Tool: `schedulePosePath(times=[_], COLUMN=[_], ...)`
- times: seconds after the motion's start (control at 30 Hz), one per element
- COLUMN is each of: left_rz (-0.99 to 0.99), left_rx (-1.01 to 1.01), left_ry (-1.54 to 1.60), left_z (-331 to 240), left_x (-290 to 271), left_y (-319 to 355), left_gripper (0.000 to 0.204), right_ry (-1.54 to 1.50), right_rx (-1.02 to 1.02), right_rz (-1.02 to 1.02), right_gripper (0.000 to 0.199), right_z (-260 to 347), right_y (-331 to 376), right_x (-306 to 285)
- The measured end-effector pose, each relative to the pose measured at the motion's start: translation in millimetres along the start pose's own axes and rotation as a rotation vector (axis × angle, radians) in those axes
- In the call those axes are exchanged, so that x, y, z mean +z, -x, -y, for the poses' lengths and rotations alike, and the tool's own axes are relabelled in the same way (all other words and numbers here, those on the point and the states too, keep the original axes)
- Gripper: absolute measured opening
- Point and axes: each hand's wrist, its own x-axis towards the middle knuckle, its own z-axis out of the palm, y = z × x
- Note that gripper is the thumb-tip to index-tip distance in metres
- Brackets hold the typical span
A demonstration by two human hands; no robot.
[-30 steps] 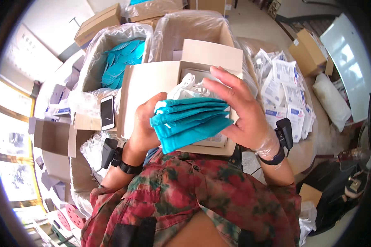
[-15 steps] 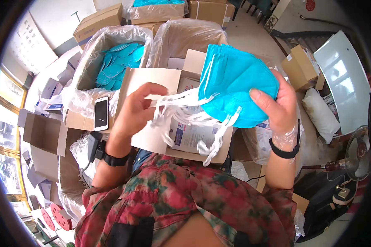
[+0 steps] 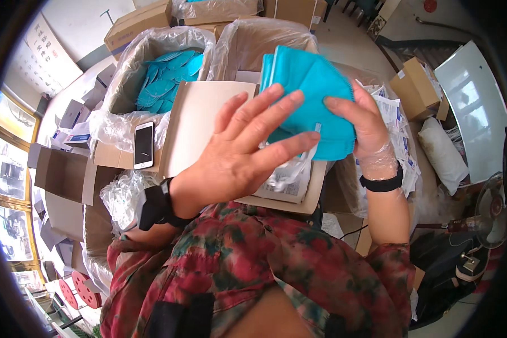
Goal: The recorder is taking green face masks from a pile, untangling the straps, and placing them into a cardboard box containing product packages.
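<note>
A stack of bright blue folded face masks (image 3: 307,79) is held up over an opened carton, gripped at its right edge by my right hand (image 3: 366,121), thumb on the front. My left hand (image 3: 248,143) has its fingers stretched out and spread across the stack's lower left side. White ear loops (image 3: 290,173) hang below the masks, partly hidden behind the left hand. Beneath lies the carton, its wide flap (image 3: 200,118) raised to the left. Whether the left fingertips press on the masks or hover just in front, I cannot tell.
A plastic-lined box of loose blue masks (image 3: 169,79) stands at the far left, with a smartphone (image 3: 143,145) on a box edge nearer me. Printed packets (image 3: 391,121) fill a bag at right. An open brown box (image 3: 65,174) stands left; a fan (image 3: 493,211) is at far right.
My left hand has let go of the white ear loops, opened, and moved right across the masks. My right hand has shifted the stack slightly up and left.
</note>
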Motion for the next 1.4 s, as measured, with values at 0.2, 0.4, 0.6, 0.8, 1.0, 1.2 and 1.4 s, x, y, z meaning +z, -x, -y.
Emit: schedulePosePath(times=[0.2, 0.4, 0.6, 0.8, 1.0, 1.2, 1.4], left_rz=[0.07, 0.015, -0.028, 0.044, 0.145, 0.218, 0.187], left_rx=[-0.001, -0.088, -0.036, -0.121, -0.186, -0.228, -0.238], left_ry=[0.016, -0.064, 0.002, -0.031, -0.043, -0.068, -0.041], left_z=[5, -3, 14, 18, 21, 27, 21], left_x=[3, 6, -1, 1, 8, 5, 14], left_y=[-4, -6, -16, -16, -9, 3, -3], left_gripper=[0.062, 0.059, 0.051, 0.05, 0.044, 0.035, 0.035], right_ry=[-0.063, -0.237, -0.384, 0.011, 0.628, 0.229, 0.462], right_rx=[0.056, 0.14, 0.156, 0.039, -0.323, 0.133, 0.09], right_rz=[0.053, 0.089, 0.039, 0.178, 0.157, 0.136, 0.127], right_gripper=[0.051, 0.05, 0.044, 0.039, 0.019, 0.018, 0.026], right_z=[-10, -25, -33, -88, -80, -50, -76], right_y=[6, 2, 8, 41, 32, 48, 40], right_x=[3, 7, 13, 2, 21, 1, 13])
